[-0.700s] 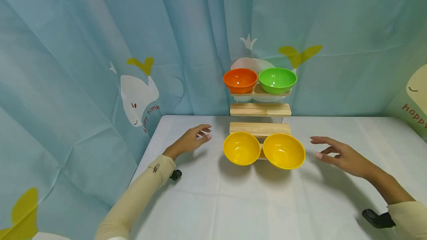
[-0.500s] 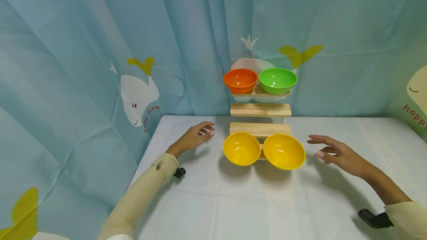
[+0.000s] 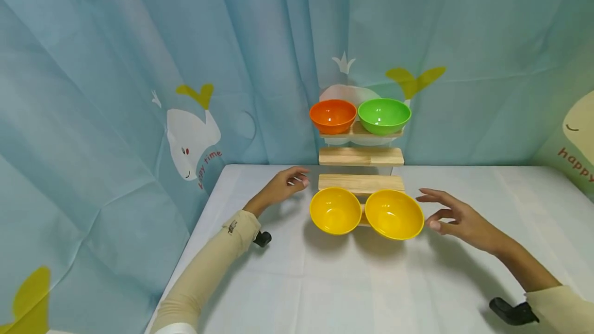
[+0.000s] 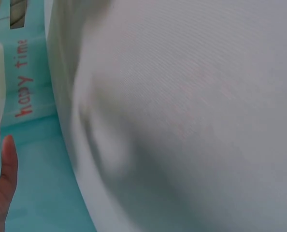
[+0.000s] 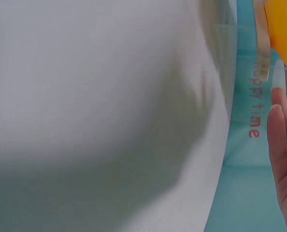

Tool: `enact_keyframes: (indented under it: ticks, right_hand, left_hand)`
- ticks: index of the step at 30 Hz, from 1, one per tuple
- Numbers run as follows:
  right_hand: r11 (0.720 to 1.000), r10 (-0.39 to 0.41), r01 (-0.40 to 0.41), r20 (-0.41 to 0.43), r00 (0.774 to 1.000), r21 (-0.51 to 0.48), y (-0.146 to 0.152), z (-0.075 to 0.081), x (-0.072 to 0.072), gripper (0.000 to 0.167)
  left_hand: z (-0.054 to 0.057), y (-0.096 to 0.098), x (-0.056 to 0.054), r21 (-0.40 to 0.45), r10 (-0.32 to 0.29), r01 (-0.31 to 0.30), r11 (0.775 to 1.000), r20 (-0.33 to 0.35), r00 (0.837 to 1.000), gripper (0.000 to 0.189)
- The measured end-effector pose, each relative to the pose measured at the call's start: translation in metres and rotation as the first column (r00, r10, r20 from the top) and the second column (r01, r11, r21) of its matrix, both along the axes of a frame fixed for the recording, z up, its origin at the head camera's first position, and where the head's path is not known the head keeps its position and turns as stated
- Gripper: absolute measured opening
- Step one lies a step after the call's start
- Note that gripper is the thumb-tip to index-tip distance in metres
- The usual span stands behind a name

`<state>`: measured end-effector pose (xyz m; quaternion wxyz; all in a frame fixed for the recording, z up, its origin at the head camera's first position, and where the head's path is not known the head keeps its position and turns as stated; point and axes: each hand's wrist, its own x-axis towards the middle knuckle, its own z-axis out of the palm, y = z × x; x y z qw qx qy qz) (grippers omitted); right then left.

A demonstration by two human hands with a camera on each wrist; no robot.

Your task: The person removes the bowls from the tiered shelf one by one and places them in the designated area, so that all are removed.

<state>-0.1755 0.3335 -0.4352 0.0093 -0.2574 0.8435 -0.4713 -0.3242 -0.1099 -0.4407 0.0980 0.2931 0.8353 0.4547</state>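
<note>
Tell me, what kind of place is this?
Probably an indoor corner made for tabletop work: a blue curtain printed with "happy time" hangs behind a white table, and a wooden rack there holds bright bowls.

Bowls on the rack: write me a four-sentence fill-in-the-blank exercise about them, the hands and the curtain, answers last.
On the top shelf, the bowl beside the orange bowl is coloured ____.
The front left bowl and front right bowl are both coloured ____.
The left hand and right hand hold a total of ____ bowls.
Red print on the curtain reads "happy ____".

Missing words: green; yellow; zero; time.
</note>
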Motion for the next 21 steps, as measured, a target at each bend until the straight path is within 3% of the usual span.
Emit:
enact_keyframes:
  ticks: [13, 21]
  right_hand:
    - [0.996, -0.084, 0.085, 0.051, 0.995, -0.018, -0.017, -0.005, 0.007, 0.08]
    - [0.996, -0.074, 0.076, 0.055, 0.996, -0.036, -0.026, -0.005, 0.012, 0.091]
  left_hand:
    - [0.001, 0.016, -0.004, 0.012, -0.07, 0.069, 0.998, 0.02, 0.997, 0.045]
    - [-0.003, 0.022, -0.005, 0.005, -0.086, 0.086, 0.996, 0.008, 0.996, 0.045]
